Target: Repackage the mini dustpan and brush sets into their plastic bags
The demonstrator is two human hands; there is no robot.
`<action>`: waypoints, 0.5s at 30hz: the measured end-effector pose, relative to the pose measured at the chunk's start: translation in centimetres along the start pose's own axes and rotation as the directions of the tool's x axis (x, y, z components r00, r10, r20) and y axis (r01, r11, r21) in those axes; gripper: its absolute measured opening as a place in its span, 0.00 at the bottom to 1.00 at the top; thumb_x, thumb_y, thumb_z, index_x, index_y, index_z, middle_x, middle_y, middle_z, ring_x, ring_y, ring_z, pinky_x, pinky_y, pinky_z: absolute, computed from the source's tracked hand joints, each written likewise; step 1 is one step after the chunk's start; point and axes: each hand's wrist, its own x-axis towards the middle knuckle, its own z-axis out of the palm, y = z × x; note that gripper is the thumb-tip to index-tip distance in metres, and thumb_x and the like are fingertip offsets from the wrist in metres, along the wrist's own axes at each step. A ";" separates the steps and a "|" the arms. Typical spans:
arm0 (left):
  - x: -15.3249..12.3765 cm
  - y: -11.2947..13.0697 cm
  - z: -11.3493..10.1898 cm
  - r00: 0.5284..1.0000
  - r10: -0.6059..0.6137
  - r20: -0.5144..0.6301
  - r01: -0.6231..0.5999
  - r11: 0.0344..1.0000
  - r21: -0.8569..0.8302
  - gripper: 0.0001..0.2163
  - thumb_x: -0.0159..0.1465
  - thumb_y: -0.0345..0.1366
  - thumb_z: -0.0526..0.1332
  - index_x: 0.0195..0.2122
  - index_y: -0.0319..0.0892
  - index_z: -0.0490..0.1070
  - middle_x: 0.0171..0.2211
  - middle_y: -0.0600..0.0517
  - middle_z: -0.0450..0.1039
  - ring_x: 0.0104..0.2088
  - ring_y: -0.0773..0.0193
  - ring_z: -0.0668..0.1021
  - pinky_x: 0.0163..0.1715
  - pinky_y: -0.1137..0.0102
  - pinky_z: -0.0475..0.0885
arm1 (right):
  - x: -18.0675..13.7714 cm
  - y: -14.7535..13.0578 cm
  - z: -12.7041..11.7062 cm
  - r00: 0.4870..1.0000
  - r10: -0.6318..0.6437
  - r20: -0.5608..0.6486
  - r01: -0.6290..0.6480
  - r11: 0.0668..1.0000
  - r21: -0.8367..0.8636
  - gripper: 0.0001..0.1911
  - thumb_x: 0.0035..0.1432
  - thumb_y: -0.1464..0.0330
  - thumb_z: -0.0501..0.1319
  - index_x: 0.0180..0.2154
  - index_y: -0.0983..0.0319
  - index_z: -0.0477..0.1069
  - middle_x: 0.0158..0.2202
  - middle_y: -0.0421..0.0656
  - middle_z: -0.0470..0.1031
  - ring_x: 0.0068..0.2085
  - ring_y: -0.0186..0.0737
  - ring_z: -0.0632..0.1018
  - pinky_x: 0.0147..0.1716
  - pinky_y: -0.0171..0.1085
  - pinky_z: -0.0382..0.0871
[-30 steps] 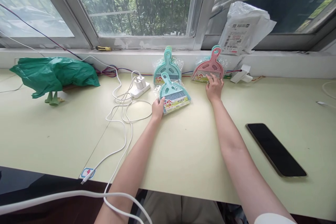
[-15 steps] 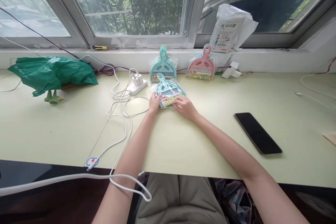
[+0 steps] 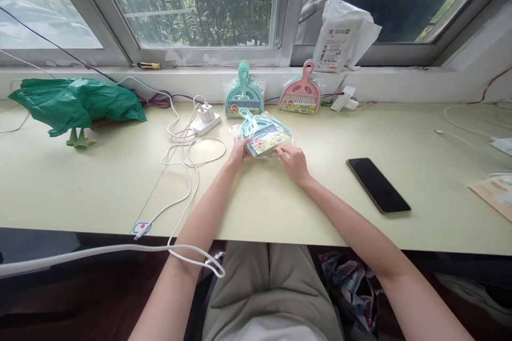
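A teal mini dustpan and brush set [image 3: 264, 133], wrapped in clear plastic with a printed label, is between my hands over the table. My left hand [image 3: 240, 150] grips its lower left side, thumb on top and fingers partly hidden underneath. At the lower right edge of the pack, my right hand [image 3: 294, 161] has its fingers curled in a pinch on the clear wrapping. Just behind stands a stack of teal dustpan sets [image 3: 244, 93], leaning on the sill wall. To its right leans a pink dustpan set [image 3: 302, 90], also wrapped.
White cables [image 3: 188, 170] and a power strip with chargers [image 3: 206, 120] lie left of my hands. A green plastic bag [image 3: 80, 106] is farther left. On the right are a black phone [image 3: 378, 185] and a white adapter [image 3: 344, 98]. A white package [image 3: 340, 37] stands on the sill.
The dustpan set has turned, its label side swinging right and tilting up. My right hand has shifted right with its edge. The whole view has also moved slightly.
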 end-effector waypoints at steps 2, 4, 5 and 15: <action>-0.9 0.3 0.8 0.997 0.004 0.083 -0.002 1.000 -0.023 0.22 0.56 0.38 0.64 0.50 0.43 0.62 0.45 0.47 0.76 0.40 0.60 0.80 0.40 0.61 0.78 | 0.3 0.3 -0.2 0.982 0.189 -0.006 -0.183 0.957 0.227 0.20 0.61 0.50 0.56 0.36 0.57 0.76 0.38 0.43 0.80 0.36 0.42 0.78 0.41 0.42 0.70; -1.5 0.6 1.1 0.970 -0.032 0.239 0.033 0.999 0.000 0.22 0.57 0.39 0.65 0.52 0.43 0.63 0.47 0.46 0.76 0.43 0.57 0.80 0.44 0.57 0.78 | 0.5 0.7 -0.4 0.941 0.333 0.058 -0.322 0.832 0.452 0.23 0.56 0.47 0.59 0.40 0.57 0.75 0.39 0.42 0.80 0.31 0.36 0.75 0.31 0.36 0.68; -1.8 0.7 1.1 0.947 -0.058 0.316 0.052 0.998 0.030 0.23 0.57 0.39 0.66 0.53 0.43 0.64 0.48 0.46 0.76 0.45 0.56 0.80 0.45 0.56 0.78 | 0.6 0.8 -0.5 0.924 0.376 0.075 -0.357 0.774 0.523 0.23 0.54 0.47 0.61 0.41 0.57 0.73 0.39 0.41 0.79 0.29 0.33 0.74 0.28 0.34 0.65; -2.4 1.6 -0.9 0.806 -0.163 0.570 -0.050 0.939 0.340 0.27 0.54 0.44 0.71 0.55 0.47 0.71 0.59 0.43 0.70 0.56 0.48 0.75 0.48 0.55 0.77 | 1.5 2.3 -1.5 0.952 0.307 -0.005 -0.246 0.771 0.587 0.20 0.47 0.59 0.64 0.43 0.55 0.67 0.47 0.40 0.76 0.44 0.40 0.75 0.41 0.38 0.67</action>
